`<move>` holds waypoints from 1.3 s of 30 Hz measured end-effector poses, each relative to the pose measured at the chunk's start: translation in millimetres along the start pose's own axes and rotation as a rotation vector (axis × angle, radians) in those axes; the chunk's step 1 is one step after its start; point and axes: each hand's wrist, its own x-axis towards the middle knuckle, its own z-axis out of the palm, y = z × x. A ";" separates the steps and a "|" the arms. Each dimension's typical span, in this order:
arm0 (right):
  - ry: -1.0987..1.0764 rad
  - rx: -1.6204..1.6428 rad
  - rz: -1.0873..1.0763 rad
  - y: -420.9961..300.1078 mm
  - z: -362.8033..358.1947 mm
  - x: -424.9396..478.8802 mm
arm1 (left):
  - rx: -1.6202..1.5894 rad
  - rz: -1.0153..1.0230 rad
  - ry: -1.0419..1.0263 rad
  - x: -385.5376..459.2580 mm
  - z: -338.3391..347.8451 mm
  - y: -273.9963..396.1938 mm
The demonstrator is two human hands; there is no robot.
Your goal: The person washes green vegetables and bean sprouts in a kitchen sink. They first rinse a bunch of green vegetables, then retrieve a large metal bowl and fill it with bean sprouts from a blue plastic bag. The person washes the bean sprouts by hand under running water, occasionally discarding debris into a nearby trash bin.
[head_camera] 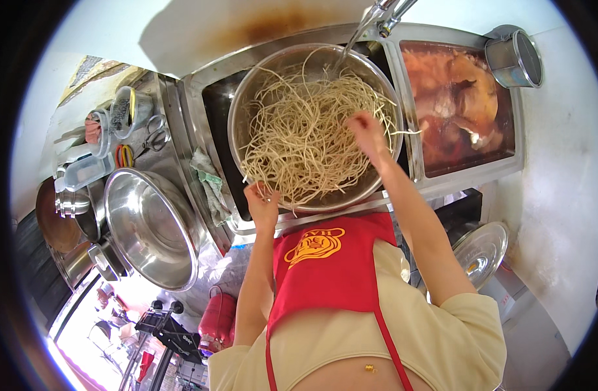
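Note:
A large steel basin (235, 115) sits in the left sink bowl, heaped with long, thin, pale root-like strands (303, 137). Water runs into its far side from a metal faucet (377, 12). My left hand (262, 199) is at the basin's near left rim, fingers curled beside the strand ends; whether it grips any is unclear. Over the right part of the heap is my right hand (368, 135), blurred, with its fingers drawn together; what they hold is hidden. One strand (409, 132) sticks out over the right rim.
Raw meat (455, 97) soaks in reddish water in the right sink bowl. At its far right corner stands a metal strainer (516, 58). Left of the sink are a cloth (210, 183), an empty steel bowl (149, 227), scissors (157, 134) and plastic containers (127, 112). A red gas cylinder (218, 315) stands below.

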 end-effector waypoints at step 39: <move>-0.119 -0.432 -0.588 -62.8 -51.9 -122.0 | 0.333 0.915 -0.278 -38.8 99.3 107.7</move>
